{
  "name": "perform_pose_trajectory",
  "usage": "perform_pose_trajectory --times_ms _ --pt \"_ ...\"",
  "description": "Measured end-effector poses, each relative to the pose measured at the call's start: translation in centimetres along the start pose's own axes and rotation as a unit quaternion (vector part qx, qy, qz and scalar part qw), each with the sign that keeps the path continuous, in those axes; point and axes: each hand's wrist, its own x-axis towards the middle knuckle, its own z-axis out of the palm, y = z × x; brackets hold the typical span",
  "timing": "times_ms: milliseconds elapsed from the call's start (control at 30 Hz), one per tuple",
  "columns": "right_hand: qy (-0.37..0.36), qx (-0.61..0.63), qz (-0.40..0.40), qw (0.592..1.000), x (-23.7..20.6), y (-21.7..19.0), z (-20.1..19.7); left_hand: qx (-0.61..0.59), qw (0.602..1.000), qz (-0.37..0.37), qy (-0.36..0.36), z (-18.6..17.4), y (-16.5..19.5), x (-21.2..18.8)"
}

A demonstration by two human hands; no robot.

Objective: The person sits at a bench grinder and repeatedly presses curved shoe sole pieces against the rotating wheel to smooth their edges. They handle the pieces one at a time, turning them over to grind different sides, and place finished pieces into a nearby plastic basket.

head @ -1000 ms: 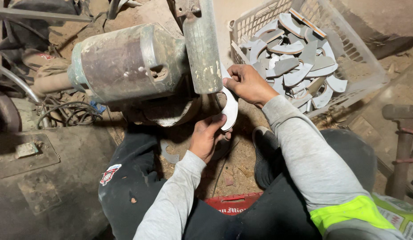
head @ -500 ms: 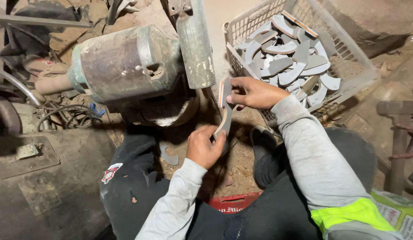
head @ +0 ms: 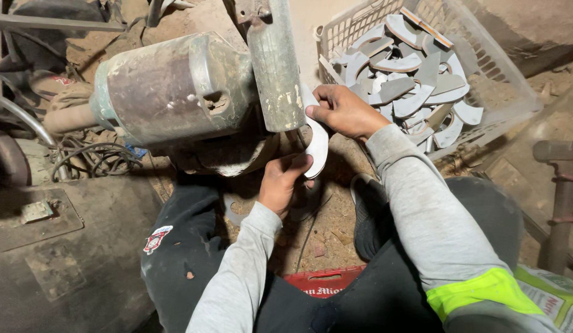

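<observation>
A curved grey metal blade (head: 317, 143) is held with both hands against the side of a dusty grinding machine (head: 175, 92). My left hand (head: 283, 184) grips the blade's lower end. Around its upper end closes my right hand (head: 343, 111), just beside the machine's upright metal guard (head: 275, 65). The wheel itself is hidden behind the guard and the motor housing.
A white plastic crate (head: 514, 92) with several similar curved blades (head: 416, 74) stands at the upper right. A red crate (head: 323, 282) sits under my legs. Cables (head: 95, 161) lie at the left, a metal post (head: 561, 203) at the right, sawdust on the floor.
The blade, held edge-on away from the machine half a second ago, is now turned flat and pressed back beside the guard. Both hands shifted left with it.
</observation>
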Motion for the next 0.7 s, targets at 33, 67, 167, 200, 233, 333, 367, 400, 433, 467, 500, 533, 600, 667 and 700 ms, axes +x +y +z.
perform_pose_trajectory --times_ms 33,67,167,200,233,333,367,400,433,467,500,533,600,667,700 --pt "0.004 -0.001 0.002 1.0 0.1 0.0 0.0 -0.004 1.0 -0.011 0.002 0.0 0.1 0.1" --pt "0.006 0.004 0.004 1.0 0.1 0.0 0.0 -0.008 1.0 -0.021 0.004 -0.1 0.1 0.2" --pt "0.013 0.007 0.007 1.0 0.1 0.2 0.1 -0.023 0.999 -0.029 -0.006 -0.2 0.0 0.1" --pt "0.017 0.001 0.009 1.0 0.0 0.3 0.1 -0.029 0.999 -0.027 -0.013 -0.3 0.0 0.0" --pt "0.02 -0.005 0.011 1.0 -0.2 0.3 0.2 -0.028 0.999 -0.03 -0.015 -0.3 -0.1 -0.1" --pt "0.008 -0.013 0.013 1.0 -0.7 0.2 0.5 0.006 0.999 -0.04 -0.02 -0.6 -0.3 -0.9" --pt "-0.02 -0.032 0.011 0.999 -1.1 0.1 0.4 0.036 0.998 -0.045 -0.021 -0.6 -0.5 -1.4" --pt "-0.047 -0.051 0.01 0.998 -1.5 0.0 0.0 0.067 0.996 -0.049 -0.024 -0.6 -0.7 -1.9" --pt "-0.076 -0.07 0.008 0.995 -2.0 -0.2 -0.2 0.171 0.985 -0.005 -0.029 -0.5 -1.0 -2.6" --pt "-0.11 -0.088 0.015 0.99 -2.5 -0.4 -0.5 0.273 0.961 0.04 -0.033 -0.3 -1.4 -3.4" --pt "-0.142 -0.106 0.022 0.984 -3.2 -0.6 -0.9 0.372 0.923 0.085 -0.038 0.0 -1.8 -3.9" --pt "-0.173 -0.124 0.029 0.977 -3.6 -0.9 -1.2 0.42 0.9 0.112 -0.017 0.3 -2.2 -4.0" --pt "-0.183 -0.093 -0.021 0.978 -4.2 -1.3 -1.5 0.51 0.844 0.162 0.025 1.0 -3.2 -4.1" --pt "-0.18 -0.074 -0.04 0.98 -4.7 -1.8 -1.8 0.528 0.838 0.134 0.046 1.5 -4.0 -3.4" --pt "-0.171 -0.068 -0.032 0.982 -4.9 -2.0 -1.8 0.537 0.833 0.119 0.056 1.7 -4.4 -3.1"
